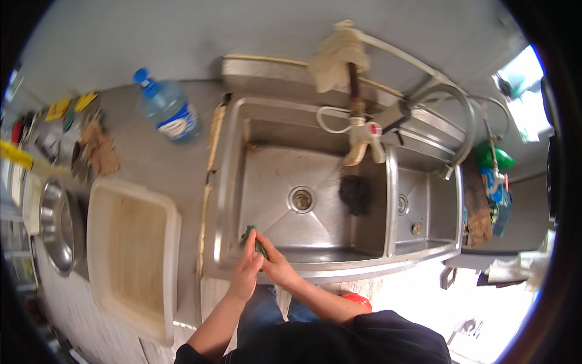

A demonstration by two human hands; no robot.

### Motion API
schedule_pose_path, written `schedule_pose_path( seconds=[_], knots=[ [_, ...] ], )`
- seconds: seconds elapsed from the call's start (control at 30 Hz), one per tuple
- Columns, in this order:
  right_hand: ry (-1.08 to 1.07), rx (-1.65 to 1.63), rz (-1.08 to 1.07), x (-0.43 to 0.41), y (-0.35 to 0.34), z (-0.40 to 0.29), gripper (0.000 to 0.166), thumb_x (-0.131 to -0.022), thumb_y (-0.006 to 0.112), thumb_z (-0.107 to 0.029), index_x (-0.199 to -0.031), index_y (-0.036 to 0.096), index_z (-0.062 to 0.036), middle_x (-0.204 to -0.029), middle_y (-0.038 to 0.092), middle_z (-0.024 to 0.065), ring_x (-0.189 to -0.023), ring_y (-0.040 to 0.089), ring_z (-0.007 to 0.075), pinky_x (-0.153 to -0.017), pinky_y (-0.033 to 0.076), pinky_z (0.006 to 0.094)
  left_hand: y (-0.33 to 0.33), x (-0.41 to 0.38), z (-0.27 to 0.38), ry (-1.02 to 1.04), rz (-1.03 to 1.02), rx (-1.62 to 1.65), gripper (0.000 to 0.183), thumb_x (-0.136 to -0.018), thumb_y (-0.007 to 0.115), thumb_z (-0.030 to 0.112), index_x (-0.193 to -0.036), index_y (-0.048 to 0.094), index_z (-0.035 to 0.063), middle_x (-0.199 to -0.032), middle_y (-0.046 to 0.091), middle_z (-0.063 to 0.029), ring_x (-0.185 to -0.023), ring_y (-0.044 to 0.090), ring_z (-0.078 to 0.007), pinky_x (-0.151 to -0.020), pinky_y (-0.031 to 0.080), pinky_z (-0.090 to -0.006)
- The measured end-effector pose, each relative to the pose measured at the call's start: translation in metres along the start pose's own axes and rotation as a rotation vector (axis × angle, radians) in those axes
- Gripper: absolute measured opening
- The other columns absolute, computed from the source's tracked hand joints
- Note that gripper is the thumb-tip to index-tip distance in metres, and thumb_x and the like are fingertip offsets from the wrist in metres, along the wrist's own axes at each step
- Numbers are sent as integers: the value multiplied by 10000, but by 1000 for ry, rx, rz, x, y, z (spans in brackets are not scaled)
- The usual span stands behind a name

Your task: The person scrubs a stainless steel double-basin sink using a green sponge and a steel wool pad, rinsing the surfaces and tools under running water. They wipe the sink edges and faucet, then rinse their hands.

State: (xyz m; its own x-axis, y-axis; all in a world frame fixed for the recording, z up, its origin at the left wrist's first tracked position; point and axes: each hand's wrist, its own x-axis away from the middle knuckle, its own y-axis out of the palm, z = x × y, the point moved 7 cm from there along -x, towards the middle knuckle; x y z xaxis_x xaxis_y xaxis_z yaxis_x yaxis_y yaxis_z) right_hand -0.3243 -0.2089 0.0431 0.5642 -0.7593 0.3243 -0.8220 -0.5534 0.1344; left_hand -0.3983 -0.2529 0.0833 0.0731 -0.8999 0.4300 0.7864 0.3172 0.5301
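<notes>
At the front left corner of the large steel sink basin [282, 168], my left hand [248, 273] and my right hand [276, 266] are pressed together. Between them is a crumpled green item [260, 248], perhaps a cloth or a scouring pad. Its ends stick out past my fingers, and the rest is hidden. The basin's drain [302, 199] lies ahead of my hands with small scraps in it. A dark, blurred scrubber or cloth [356, 194] lies by the right wall of the basin, below the tap [359, 136].
Left of the sink are a white plastic tub [136, 255], a steel bowl [57, 223], brown work gloves [101, 152] and a large blue-capped water bottle [169, 109]. A smaller basin [427, 204] with a curved spout [468, 132] over it adjoins on the right.
</notes>
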Motion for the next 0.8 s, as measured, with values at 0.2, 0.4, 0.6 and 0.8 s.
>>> schedule_pose_path(
  seconds=[0.2, 0.4, 0.6, 0.8],
  knots=[
    [320, -824, 533, -35, -143, 37, 409, -769, 488, 52, -1169, 526, -20, -1077, 579, 112, -970, 566, 223, -885, 454, 311, 0, -7, -13, -51, -76, -100, 488, -922, 507, 261, -1337, 379, 37, -1289, 475, -173, -1180, 478, -264, -985, 369, -395],
    [-162, -1053, 673, -77, -296, -16, 261, -805, 516, -16, -1065, 520, 4, -1053, 581, 145, -983, 574, 287, -913, 472, 391, -24, -33, -42, -116, 105, -256, 306, -923, 528, 202, -1166, 537, 17, -1082, 625, -144, -970, 613, -220, -834, 494, -338],
    [135, -1510, 663, -56, -277, 51, 383, -716, 479, 29, -1098, 479, 64, -1114, 542, 211, -1023, 547, 370, -915, 498, 488, 74, -215, -36, -61, -183, -224, 378, -921, 537, 206, -1256, 483, 38, -1193, 579, -101, -1055, 577, -200, -884, 475, -346],
    [313, -1017, 589, -61, -271, 71, 390, -807, 503, -6, -1195, 469, 25, -1083, 577, 162, -943, 595, 300, -807, 526, 414, 112, -383, -51, -160, 199, 450, 439, -811, 643, 280, -1117, 466, 21, -1029, 509, -100, -964, 507, -257, -938, 386, -412]
  ],
)
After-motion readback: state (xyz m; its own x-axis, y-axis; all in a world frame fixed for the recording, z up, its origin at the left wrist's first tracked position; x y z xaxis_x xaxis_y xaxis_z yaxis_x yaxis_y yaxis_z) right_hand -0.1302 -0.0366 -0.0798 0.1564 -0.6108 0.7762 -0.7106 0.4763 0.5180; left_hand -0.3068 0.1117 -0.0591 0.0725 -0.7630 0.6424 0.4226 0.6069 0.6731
